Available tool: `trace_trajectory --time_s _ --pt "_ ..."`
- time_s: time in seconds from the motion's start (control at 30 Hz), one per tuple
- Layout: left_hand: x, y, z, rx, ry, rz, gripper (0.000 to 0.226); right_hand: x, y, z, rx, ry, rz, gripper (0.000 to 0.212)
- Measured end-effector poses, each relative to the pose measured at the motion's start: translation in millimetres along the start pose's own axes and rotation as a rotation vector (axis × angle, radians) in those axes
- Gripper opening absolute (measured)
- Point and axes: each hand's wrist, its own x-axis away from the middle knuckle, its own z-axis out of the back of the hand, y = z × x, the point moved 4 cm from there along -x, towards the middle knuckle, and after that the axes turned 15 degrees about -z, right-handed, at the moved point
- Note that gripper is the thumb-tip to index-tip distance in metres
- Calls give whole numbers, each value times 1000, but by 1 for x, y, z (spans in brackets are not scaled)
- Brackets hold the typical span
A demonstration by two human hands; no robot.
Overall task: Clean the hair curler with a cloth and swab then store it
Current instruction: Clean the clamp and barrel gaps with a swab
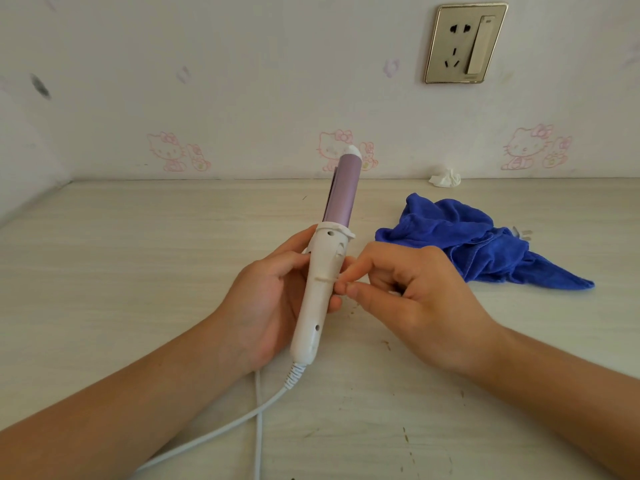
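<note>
My left hand grips the white handle of the hair curler, which points up and away with its purple barrel above the table. My right hand pinches a thin white swab whose tip lies across the handle's middle. A crumpled blue cloth lies on the table to the right, apart from both hands.
The curler's white cord trails off the table's near edge. A crumpled white tissue sits by the wall. A wall socket with a switch is at the upper right. The pale wooden table meets walls at the back and left.
</note>
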Motion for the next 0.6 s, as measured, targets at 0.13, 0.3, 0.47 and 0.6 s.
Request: trace_trajectory --time_s 0.13,0.3,0.47,0.6 --pt "1 -2 -4 -13 25 1 45 0 -2 2 2 17 1 6" --pt "6 0 -8 -19 13 -16 40 1 -5 3 22 9 24 9" --pt "7 1 -10 -160 15 -31 45 4 -5 0 23 -26 1 10" --pt "8 0 -8 -249 70 -54 43 2 -5 1 12 -6 7 12"
